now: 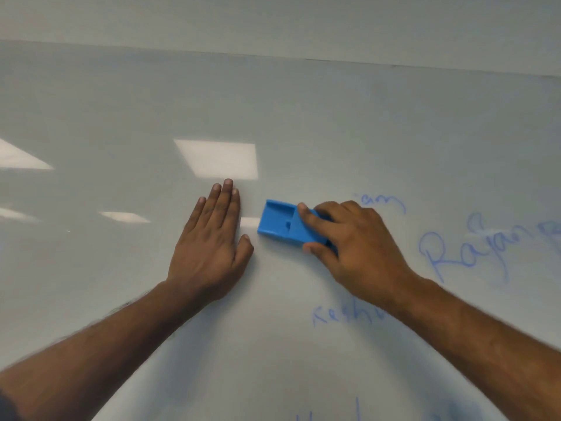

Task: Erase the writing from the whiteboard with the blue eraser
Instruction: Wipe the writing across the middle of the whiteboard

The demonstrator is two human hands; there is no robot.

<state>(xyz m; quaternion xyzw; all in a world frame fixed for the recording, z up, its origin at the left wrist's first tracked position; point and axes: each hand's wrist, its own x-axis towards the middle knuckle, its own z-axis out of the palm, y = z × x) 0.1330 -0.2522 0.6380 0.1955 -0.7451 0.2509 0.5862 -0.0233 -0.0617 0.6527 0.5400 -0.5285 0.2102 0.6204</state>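
Observation:
The whiteboard (303,117) fills the head view. My right hand (355,247) grips the blue eraser (282,224) by its right end, fingers along the far edge and thumb on the near edge, with the eraser flat on the board. My left hand (212,241) lies flat on the board just left of the eraser, fingers straight and together, not touching it. Blue writing (464,247) stands to the right of my right hand. A small word (382,202) shows above that hand, and another word (346,314) sits below it, partly hidden by my forearm.
The board's top edge (303,57) runs across the upper view with wall above. Bright ceiling-light reflections (218,159) lie on the left and middle of the board. Faint blue marks (358,411) show at the bottom edge.

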